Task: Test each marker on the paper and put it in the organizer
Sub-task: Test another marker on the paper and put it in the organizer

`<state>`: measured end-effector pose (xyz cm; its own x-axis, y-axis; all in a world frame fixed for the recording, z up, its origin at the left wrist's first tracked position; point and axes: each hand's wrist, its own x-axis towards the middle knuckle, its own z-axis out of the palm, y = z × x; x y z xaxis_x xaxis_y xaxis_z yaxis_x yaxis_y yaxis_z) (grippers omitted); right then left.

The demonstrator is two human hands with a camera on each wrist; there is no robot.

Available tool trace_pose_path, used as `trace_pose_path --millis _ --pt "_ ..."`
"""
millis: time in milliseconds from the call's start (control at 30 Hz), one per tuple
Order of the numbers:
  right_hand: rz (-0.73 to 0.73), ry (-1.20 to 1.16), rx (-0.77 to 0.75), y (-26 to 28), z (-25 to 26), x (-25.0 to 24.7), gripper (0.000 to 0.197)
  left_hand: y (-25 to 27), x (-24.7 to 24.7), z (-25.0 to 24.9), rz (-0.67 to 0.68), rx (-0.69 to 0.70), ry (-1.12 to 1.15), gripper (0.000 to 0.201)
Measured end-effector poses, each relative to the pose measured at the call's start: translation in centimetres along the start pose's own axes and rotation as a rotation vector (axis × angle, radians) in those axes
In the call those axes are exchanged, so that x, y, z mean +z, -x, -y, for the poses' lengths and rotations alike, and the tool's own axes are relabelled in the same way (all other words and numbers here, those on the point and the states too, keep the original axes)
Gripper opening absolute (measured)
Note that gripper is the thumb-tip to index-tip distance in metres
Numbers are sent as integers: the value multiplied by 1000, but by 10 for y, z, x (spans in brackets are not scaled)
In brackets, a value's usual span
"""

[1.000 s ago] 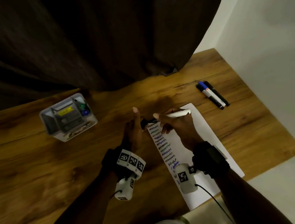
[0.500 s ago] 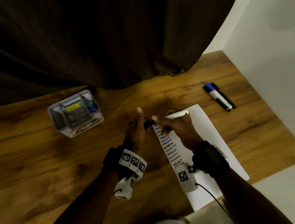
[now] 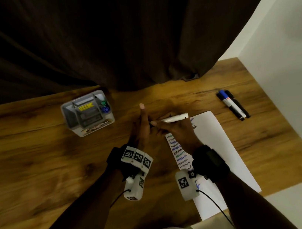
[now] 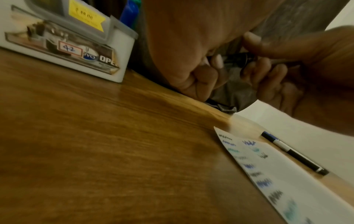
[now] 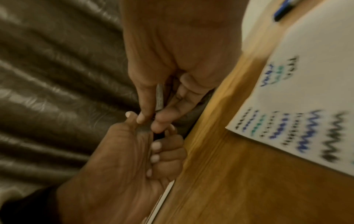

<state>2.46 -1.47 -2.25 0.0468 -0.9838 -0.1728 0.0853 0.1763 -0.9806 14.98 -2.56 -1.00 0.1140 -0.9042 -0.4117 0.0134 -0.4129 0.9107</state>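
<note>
Above the paper's [image 3: 216, 140] far end, a white marker [image 3: 174, 118] was grasped by the right hand [image 3: 178, 132]; its dark tip end was pinched by the left hand [image 3: 141, 129].

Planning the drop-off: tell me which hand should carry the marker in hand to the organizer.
Left, probably. The organizer stands on the left hand's side of the table, while the right hand sits over the paper. But the right hand's fingers grip the marker, so it needs a handover.
</note>
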Motion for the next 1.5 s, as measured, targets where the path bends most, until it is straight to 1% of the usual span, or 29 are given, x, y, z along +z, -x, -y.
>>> trace_pose_path --millis 67,133,200,233,267,367,467,500,567,633,700,767,833,867,933,1000,1067,1100,1133,1167,1200,1233,1267,1300,1333,1367,1400,1467,1500 --pt "40 81 -4 -7 4 10 27 -6 -9 0 31 -59 1 86" --pt "40 135 -15 -16 7 26 25 -12 -18 -3 79 -193 21 94" --pt "12 159 -9 -27 13 43 28 -16 -29 -7 98 -262 84 90" --pt "6 201 -14 -33 19 51 29 -18 -35 -6 87 -279 100 84" --pt "3 281 -30 -41 24 58 30 -18 -42 -3 60 -273 97 74" --pt "56 646 -124 -65 38 77 34 -19 -64 13 -19 -99 -53 41" --pt "111 947 -284 -80 48 101 30 -18 -77 17 58 -54 -251 23" --pt "125 1007 -306 -82 51 110 29 -18 -80 19 68 -37 -356 22" --pt "124 1100 -327 -85 54 125 25 -16 -84 18 39 37 -622 33" --pt "113 1180 -365 -86 53 137 20 -9 -85 11 43 71 -653 39" --pt "108 1207 -369 -88 53 150 17 -14 -85 9 81 65 -640 31" --pt "123 1210 -337 -92 54 159 20 -24 -83 11 132 33 -617 16" --pt "146 1204 -328 -94 57 165 27 -30 -80 11 135 8 -574 13" --pt "160 1194 -325 -96 57 166 30 -31 -79 12 138 13 -577 16" --pt "205 1159 -289 -97 55 166 38 -33 -77 16 156 24 -654 31" --pt "236 1129 -239 -98 49 163 45 -33 -74 20 133 40 -677 39" --pt "236 1088 -249 -97 44 152 48 -33 -68 29 124 77 -736 43" --pt "230 1062 -256 -96 40 144 49 -31 -64 33 108 109 -759 45" --pt "220 1038 -230 -94 37 132 51 -34 -60 38 44 150 -758 56" --pt "197 1032 -184 -92 32 115 53 -39 -53 44 7 217 -787 75" --pt "151 1045 -149 -89 25 95 52 -42 -46 45 23 267 -811 86" --pt "66 1071 -130 -85 18 72 45 -45 -36 43 87 288 -807 80" --pt "-58 1106 -133 -82 8 46 38 -46 -22 39 154 259 -784 61" --pt "-197 1136 -158 -78 -3 19 35 -45 -7 33 179 236 -769 40" --pt "-299 1155 -180 -72 -13 -7 38 -43 7 27 173 263 -773 22" --pt "-404 1158 -181 -64 -20 -36 43 -41 25 25 184 310 -742 9" --pt "-512 1148 -170 -55 -23 -57 44 -42 40 29 216 320 -693 8" --pt "-726 1130 -142 -38 -20 -90 34 -39 68 32 307 391 -698 22" --pt "-794 1136 -109 -33 -20 -104 30 -36 83 35 342 443 -749 29"
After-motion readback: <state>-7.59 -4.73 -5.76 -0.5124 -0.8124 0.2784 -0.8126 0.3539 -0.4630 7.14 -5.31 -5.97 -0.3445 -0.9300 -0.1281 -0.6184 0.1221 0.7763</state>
